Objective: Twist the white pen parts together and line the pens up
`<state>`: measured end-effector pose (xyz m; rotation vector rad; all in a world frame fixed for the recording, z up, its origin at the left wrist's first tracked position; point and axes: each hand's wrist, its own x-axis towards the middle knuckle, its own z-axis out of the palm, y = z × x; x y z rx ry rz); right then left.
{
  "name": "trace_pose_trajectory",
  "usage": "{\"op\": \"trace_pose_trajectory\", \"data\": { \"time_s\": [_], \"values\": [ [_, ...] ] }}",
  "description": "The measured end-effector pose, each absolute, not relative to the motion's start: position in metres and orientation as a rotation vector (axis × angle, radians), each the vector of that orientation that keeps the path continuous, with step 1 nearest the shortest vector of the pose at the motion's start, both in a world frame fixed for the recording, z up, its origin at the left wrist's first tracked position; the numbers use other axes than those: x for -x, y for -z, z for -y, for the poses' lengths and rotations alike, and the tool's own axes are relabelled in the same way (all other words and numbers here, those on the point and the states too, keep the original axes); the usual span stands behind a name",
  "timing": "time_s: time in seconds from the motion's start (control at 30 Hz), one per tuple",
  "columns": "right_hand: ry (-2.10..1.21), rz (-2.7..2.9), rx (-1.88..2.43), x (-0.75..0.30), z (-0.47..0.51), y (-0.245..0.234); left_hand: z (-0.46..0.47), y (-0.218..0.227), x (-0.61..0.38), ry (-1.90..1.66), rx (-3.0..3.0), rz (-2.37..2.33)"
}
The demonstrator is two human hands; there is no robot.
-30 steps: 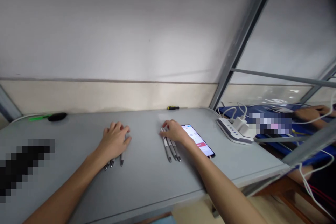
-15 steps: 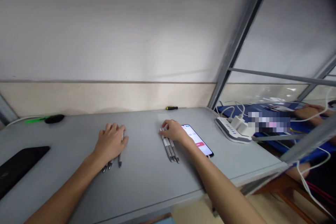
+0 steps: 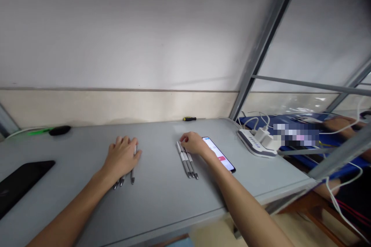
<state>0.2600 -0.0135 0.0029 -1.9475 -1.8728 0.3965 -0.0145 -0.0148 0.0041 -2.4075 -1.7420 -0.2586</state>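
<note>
Several white and grey ballpoint pens with silvery tips lie on the grey desk (image 3: pixel 158 200) in two groups. My left hand (image 3: pixel 121 154) rests palm down over the left pens (image 3: pixel 121 181), its fingers bent. One pen (image 3: pixel 133 177) runs up between its thumb and index finger; the rest of that group is mostly covered. To the right, a row of 3 pens (image 3: pixel 187 166) lies side by side, tips toward me. My right hand (image 3: pixel 193 144) has its fingers closed at the far ends of this row, touching the pens on its right side. The left pen's far end is uncovered.
Beside my right wrist lies a lit phone (image 3: pixel 224 158). Farther right are a white power strip (image 3: pixel 256 144) with plugs and another person's hand (image 3: pixel 337 124). A screwdriver (image 3: pixel 189 119) sits near the wall; a black tablet-like object (image 3: pixel 24 181) is at left.
My right hand has slid slightly right, uncovering the far end of the left pen in its row. The left hand and its pens stay in place.
</note>
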Motion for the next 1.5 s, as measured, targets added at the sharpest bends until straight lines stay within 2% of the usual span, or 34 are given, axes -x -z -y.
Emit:
{"op": "trace_pose_trajectory", "data": {
  "time_s": [0.7,0.9,1.07,1.23,1.4,1.5],
  "values": [
    [-0.497,1.779,1.991,-0.260,0.019,-0.007,0.013,-0.001,0.015,0.329,2.496,1.666],
    [-0.623,1.736,1.989,-0.261,0.020,-0.007,0.017,-0.002,0.012,0.299,2.590,1.644],
    [-0.444,1.772,1.974,-0.260,0.019,-0.007,0.020,-0.005,0.010,0.309,2.640,1.658],
    [-0.193,1.884,1.653,-0.232,0.031,-0.008,0.028,-0.016,0.000,0.447,2.689,1.799],
    [-0.264,2.153,1.081,-0.203,0.045,-0.010,0.034,-0.025,-0.008,0.790,2.943,1.689],
    [-0.354,2.206,0.966,-0.202,0.043,-0.009,0.033,-0.024,-0.007,0.850,3.030,1.623]
  ]
}}
